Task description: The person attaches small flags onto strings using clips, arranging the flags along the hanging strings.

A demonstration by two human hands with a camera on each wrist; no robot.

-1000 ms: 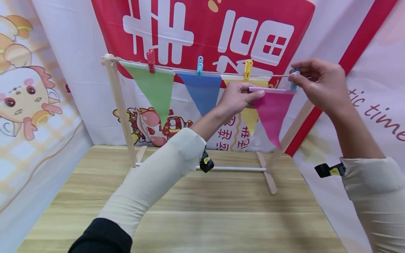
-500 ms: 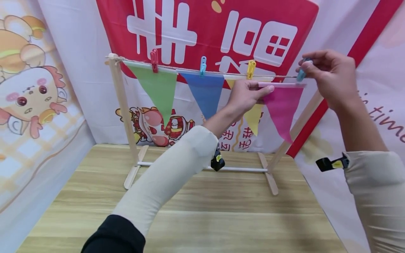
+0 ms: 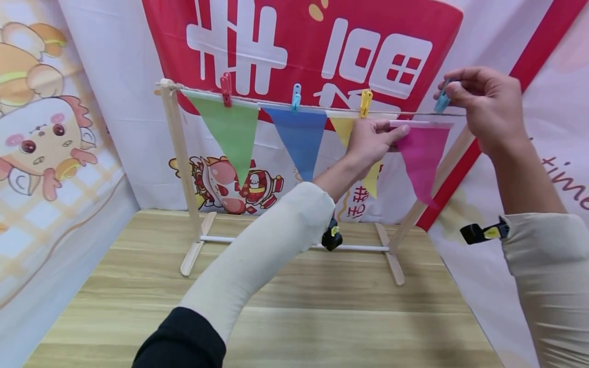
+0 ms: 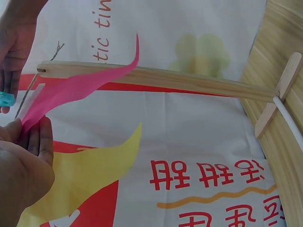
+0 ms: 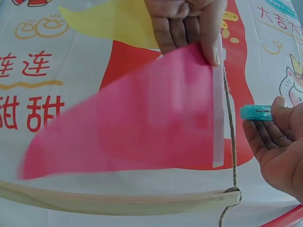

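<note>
My left hand (image 3: 371, 143) pinches the top left corner of a pink triangular pennant (image 3: 423, 153), between thumb and fingers. The pennant's pale top strip (image 5: 218, 118) lies alongside the twine (image 5: 229, 104) and just below it in the head view. In my right hand (image 3: 494, 110) a light blue clothespin (image 3: 443, 99) is pinched, above the pennant's right end; the right wrist view shows it apart from the twine. Green (image 3: 230, 128), blue (image 3: 299, 138) and yellow (image 3: 341, 128) pennants hang to the left, with red (image 3: 226, 89), blue (image 3: 296, 97) and yellow (image 3: 365, 104) clothespins above them.
The twine runs between a left wooden post (image 3: 181, 158) and a right wooden post (image 4: 165, 79). A white rod (image 3: 218, 239) joins the posts near their flat wooden feet (image 3: 190, 258) on the wooden table (image 3: 294, 327). Printed cloth (image 3: 152, 168) hangs behind the frame.
Both hands have moved right along the twine, carrying the pink pennant and light blue clothespin. The clothespin has risen off the pennant's top edge. The head view has shifted slightly.
</note>
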